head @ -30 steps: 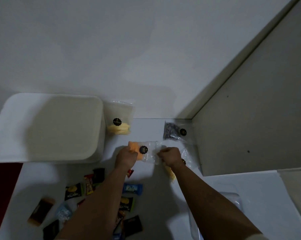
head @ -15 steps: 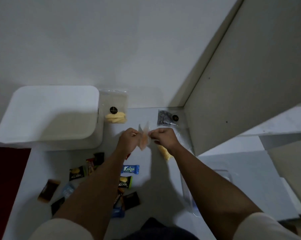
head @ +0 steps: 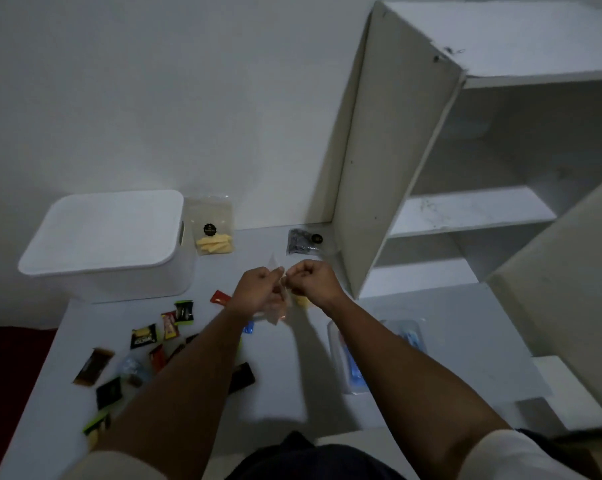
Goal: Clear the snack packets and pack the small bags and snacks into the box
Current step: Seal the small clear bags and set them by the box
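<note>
I see a small clear bag (head: 278,306) with something orange inside, blurred, hanging edge-on above the tabletop (head: 292,368), in front and to the right of the lidded white box (head: 109,244). My left hand (head: 256,289) and right hand (head: 310,282) sit knuckle to knuckle, both pinching its top edge; the bag dangles between and below them.

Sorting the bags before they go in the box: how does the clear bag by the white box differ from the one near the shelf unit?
The bag by the white box holds pale yellow pieces; the bag near the shelf unit holds dark contents. The first stands propped next to the white box, whereas the second lies flat on the table. Both are clear, carry a round black sticker, and neither is in a hand.
</note>
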Tool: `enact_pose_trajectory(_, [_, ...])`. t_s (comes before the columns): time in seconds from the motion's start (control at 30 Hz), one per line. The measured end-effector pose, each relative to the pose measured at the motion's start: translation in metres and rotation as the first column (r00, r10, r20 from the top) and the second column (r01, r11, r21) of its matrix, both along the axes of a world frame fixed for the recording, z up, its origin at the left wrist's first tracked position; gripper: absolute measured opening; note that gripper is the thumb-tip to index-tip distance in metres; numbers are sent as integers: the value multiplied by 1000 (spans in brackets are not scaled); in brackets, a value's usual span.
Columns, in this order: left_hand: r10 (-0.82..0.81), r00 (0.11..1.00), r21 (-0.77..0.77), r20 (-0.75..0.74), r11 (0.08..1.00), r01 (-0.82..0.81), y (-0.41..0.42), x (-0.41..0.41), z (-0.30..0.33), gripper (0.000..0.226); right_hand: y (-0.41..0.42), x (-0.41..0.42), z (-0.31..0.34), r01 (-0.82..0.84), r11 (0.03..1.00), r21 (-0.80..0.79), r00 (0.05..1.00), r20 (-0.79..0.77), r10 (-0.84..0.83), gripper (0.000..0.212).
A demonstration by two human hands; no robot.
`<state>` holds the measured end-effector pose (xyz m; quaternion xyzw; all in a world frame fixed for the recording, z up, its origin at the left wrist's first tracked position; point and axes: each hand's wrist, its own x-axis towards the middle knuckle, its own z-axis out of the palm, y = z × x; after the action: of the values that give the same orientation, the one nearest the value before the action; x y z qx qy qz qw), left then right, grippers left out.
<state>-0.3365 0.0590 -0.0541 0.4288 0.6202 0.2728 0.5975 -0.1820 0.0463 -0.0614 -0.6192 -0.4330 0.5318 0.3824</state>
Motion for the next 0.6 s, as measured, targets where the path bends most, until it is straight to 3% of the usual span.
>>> enact_pose_trajectory(0.2, [-66,981,63,-182,995,79,-50,15,14,22,-43,15,2,-11,999,50,997,79,7,24])
enact_pose_trajectory(0.33, [-84,904,154,-418,975,161,-77,14,20,33,-66,14,-2,-47,976,213,935,354,-33,21])
enact_pose_trajectory(0.43, [-15,904,186,-427,977,104,-96,10,25,33,-79,10,4,-179,948,263,875,484,31,29])
enact_pose_trajectory(0.6, [130,929,202,-347,978,-61,-119,1,35,32,-75,-4,13,-254,953,165,820,560,121,30])
